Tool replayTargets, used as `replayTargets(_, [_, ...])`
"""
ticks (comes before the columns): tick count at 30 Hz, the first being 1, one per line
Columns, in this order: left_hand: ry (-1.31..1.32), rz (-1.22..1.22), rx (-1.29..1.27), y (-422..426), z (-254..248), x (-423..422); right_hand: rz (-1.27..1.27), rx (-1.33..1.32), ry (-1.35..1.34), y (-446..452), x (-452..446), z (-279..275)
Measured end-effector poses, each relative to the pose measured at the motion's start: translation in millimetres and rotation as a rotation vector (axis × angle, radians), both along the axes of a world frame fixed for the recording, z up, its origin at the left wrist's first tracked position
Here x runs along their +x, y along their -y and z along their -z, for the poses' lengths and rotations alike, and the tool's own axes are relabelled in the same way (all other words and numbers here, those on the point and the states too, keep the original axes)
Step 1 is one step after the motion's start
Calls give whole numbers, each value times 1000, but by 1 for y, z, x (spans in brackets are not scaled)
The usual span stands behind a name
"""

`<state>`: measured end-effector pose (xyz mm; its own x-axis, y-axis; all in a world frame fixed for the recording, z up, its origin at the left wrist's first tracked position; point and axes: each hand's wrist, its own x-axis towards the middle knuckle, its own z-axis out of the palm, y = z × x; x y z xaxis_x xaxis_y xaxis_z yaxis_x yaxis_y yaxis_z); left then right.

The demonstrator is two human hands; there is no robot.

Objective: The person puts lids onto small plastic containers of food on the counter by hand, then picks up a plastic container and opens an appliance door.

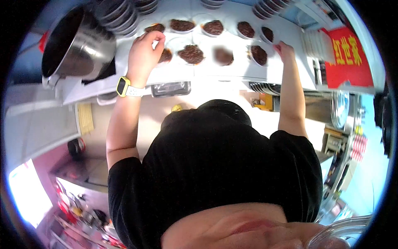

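Two rows of light-rimmed bowls hold a dark brown, shredded-looking food on the white tabletop. My left hand, with a yellow watch at its wrist, is over the left end of the rows. Its fingers are curled toward the thumb, beside a partly covered bowl of dark food. What they hold, if anything, is hidden. At the right end, my right hand has its fingertips pinched together, between a back-row bowl and a front-row bowl. Anything in that pinch is too small to tell. One front-row bowl looks blurred.
A large steel pot stands at the left. Stacked bowls rise behind it, with another stack at the back right. Pale stacked discs or lids stand right, beside a red sign. A clear-lidded container is below the table's front edge.
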<state>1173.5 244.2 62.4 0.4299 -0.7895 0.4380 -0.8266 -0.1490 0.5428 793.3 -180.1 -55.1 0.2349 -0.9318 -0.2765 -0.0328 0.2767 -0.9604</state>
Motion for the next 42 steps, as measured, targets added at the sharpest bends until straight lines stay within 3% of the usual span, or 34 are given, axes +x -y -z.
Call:
replayTargets(4, [-6, 83, 23, 32, -5, 6, 70, -18, -115, -12, 15, -23])
replayTargets(5, [31, 76, 39, 39, -6, 8, -63, -314, -358, 30, 2, 18])
replayTargets(7, [47, 80, 70, 51, -3, 12, -190, -605, -604, 29, 4, 18])
replayTargets(9, [64, 82, 102, 58, -1, 10, 144, -57, -479, 5, 24, -14])
replayTargets(10, [43, 82, 98, 60, -2, 7, 153, -55, -478, 7, 22, -15])
replayTargets(12, [19, 85, 95, 62, -3, -3, 43, -163, -748, 10, 22, -21])
replayTargets(18, [-63, 103, 52, 61, -15, -37, 52, -143, -875, 19, 34, -36])
replayTargets(22, [-127, 173, 12, 59, -28, -66, 27, -183, -764, 31, 19, -40])
replayTargets(24, [-232, 188, 46, 62, -32, -82, 13, -114, -526, 28, 0, -48])
replayTargets(29, [-349, 273, 7, 90, -29, -129, -7, -49, -533, 26, -36, -67])
replayTargets(32, [-426, 443, -23, 126, -19, -162, -76, -20, -548, 26, -61, -71])
replayTargets(36, [-791, 598, 29, 183, 2, -228, -89, -93, -483, 13, -104, -76])
replayTargets(38, [-797, 605, 125, 208, 23, -263, -367, -229, -645, 28, -150, -62])
replayTargets(40, [-1212, 626, 221, 211, 10, -302, -112, -21, -413, 12, -170, -58])
replayTargets(42, [-1352, 680, 317, 211, -8, -328, -117, -12, -483, -1, -186, -52])
